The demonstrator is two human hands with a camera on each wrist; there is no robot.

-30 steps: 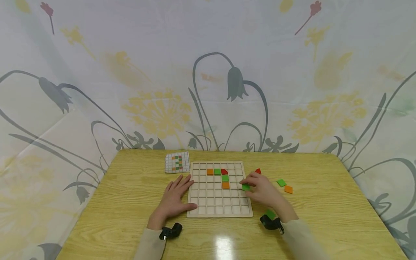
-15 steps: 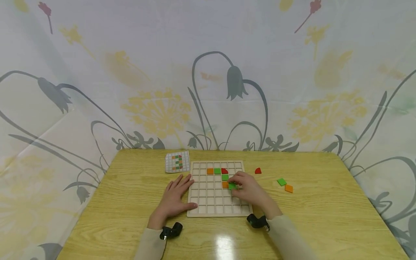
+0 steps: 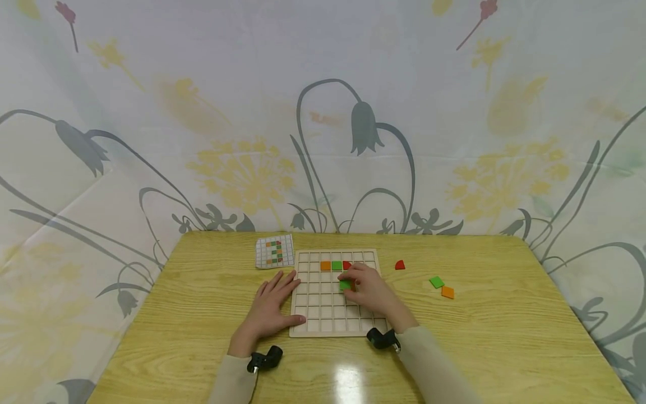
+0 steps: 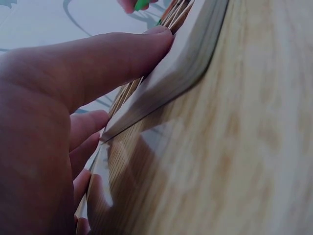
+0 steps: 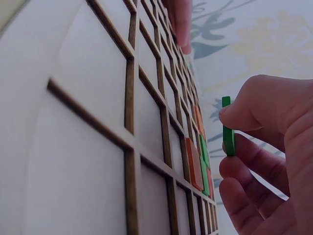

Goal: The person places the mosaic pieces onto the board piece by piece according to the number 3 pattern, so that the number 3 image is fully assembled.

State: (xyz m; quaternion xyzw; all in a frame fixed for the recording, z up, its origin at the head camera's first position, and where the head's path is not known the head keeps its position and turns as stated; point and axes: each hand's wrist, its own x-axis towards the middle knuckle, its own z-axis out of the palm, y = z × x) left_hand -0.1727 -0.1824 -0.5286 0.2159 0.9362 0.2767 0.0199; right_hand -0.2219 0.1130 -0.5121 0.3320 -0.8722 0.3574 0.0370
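Observation:
A pale wooden grid board (image 3: 318,314) lies on the table. My left hand (image 3: 270,308) rests at its left edge, fingers spread and straight, the thumb on the rim. Over the board, my right hand (image 3: 370,292) pinches a green square tile (image 5: 228,126) between thumb and fingers, held above the cells in the right wrist view. In the board's upper rows sit an orange tile (image 3: 325,266), a green tile (image 3: 336,266) and a red quarter-round tile (image 3: 346,265). Another orange tile (image 5: 193,164) and a green tile lie in cells below them, mostly covered by my right hand in the head view.
A paper pattern card (image 3: 275,252) lies beyond the board's left corner. To the right are a loose red quarter-round piece (image 3: 400,265), a loose green square (image 3: 436,282) and a loose orange square (image 3: 447,292). A flowered curtain (image 3: 323,112) hangs behind the table.
My right hand has carried the green tile leftward from the board's right edge to above the cells near the orange tile. The left hand has stayed in place.

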